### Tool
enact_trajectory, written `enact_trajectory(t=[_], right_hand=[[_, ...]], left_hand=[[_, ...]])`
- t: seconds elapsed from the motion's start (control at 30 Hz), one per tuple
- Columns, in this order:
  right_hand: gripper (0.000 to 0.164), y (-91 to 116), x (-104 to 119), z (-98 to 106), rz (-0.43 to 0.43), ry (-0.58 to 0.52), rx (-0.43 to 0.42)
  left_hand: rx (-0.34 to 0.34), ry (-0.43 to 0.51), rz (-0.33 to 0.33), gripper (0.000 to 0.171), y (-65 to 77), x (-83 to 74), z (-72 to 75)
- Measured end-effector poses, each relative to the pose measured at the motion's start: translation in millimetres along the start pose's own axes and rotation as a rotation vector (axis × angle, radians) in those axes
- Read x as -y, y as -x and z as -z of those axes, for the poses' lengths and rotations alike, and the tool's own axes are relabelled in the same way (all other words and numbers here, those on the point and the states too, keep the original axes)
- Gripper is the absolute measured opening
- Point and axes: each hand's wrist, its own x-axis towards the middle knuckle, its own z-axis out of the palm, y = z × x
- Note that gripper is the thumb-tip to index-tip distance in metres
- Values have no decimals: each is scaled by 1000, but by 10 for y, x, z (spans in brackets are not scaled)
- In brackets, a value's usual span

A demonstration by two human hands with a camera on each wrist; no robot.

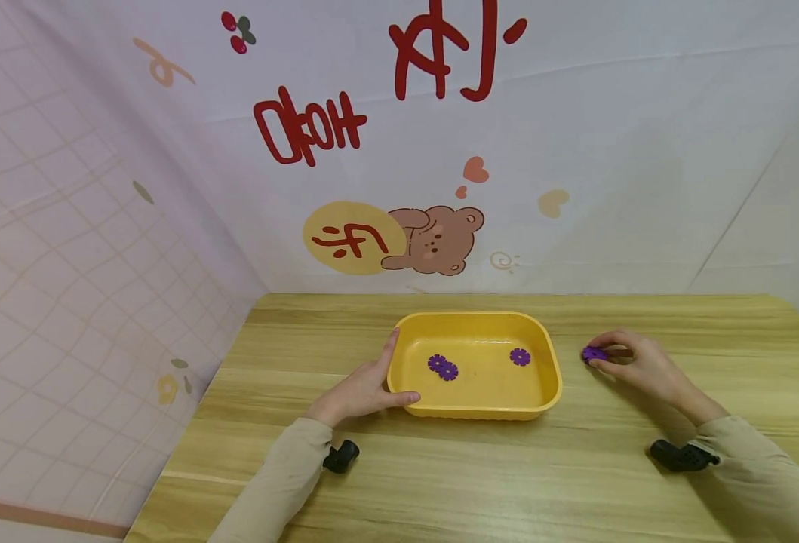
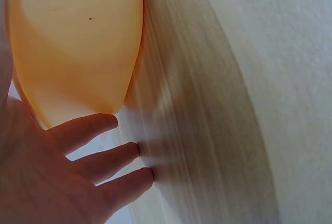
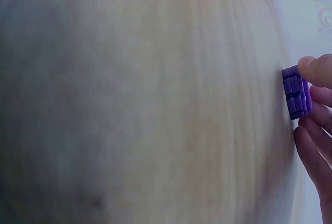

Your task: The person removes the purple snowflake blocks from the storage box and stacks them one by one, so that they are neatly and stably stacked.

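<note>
A yellow plastic tub (image 1: 477, 412) stands on the table, with purple notched snowflake discs (image 1: 520, 357) inside; two overlap at the left and one lies at the right. My left hand (image 1: 361, 388) rests against the tub's left end, thumb over the front-left rim. Its other fingers (image 2: 124, 186) reach out straight beside the tub in the left wrist view. Right of the tub, my right hand (image 1: 650, 369) pinches a small stack of purple snowflake discs (image 3: 295, 93) between thumb and fingers, close over the tabletop.
The wood-grain table (image 1: 508, 483) reaches back to a white printed wall cloth (image 1: 643, 136) with a bear and red characters. Black wrist devices (image 1: 683, 455) are strapped at both sleeves. Part of the tub shows at the top of the right wrist view.
</note>
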Motion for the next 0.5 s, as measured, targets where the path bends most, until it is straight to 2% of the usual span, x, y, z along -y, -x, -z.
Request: enact_trajectory(t=[0.5], right_hand=[[27, -2, 19, 1, -17, -18, -7]], left_hand=[[8, -2, 8, 115, -5, 4, -2]])
